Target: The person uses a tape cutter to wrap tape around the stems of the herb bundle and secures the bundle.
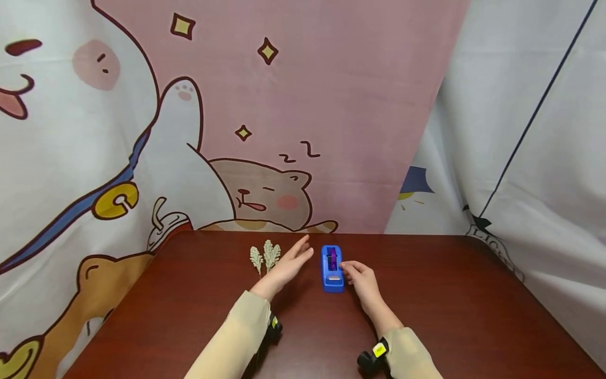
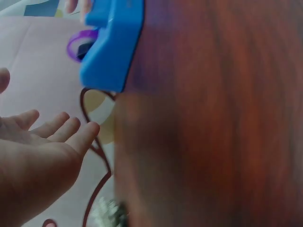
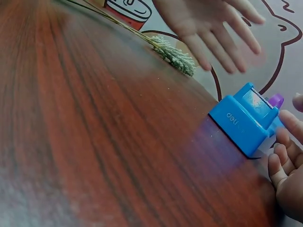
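A blue tape dispenser (image 1: 333, 281) with a purple roll (image 1: 333, 259) stands on the table; its serrated cutter shows in the right wrist view. My left hand (image 1: 286, 266) is held to its left with fingers extended, nothing in them and a gap to the dispenser. Close against the dispenser's right side is my right hand (image 1: 363, 281), its fingers bent and the fingertips at the edge by the roll; whether they touch it I cannot tell. In the right wrist view, the dispenser (image 3: 241, 124) lies beside the right hand's fingers (image 3: 286, 156).
Pale green dried sprigs (image 1: 272, 255) lie on the dark red table (image 1: 199, 295), behind and left of my left hand. A printed cloth (image 1: 360, 105) with cartoon animals hangs behind the table's back edge, and white cloth (image 1: 535, 173) hangs at the right.
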Demonstrator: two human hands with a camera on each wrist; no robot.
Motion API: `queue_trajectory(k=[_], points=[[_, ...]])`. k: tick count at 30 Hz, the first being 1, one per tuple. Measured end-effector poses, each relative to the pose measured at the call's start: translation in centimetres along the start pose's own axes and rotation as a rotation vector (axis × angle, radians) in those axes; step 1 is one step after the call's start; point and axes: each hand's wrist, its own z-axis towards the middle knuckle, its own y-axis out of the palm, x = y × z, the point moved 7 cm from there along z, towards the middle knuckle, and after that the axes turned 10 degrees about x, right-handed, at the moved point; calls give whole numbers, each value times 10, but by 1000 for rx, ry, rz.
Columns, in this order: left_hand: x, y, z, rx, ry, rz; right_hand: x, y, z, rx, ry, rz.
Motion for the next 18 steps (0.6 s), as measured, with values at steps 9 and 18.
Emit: queue_trajectory(k=[9,18], points=[[-16,30,6,-82,-60,-49,0,4,-6,-44,-53,-138],[-20,45,5,-222,-138,56,-2,4,-7,-56,-96,-149]])
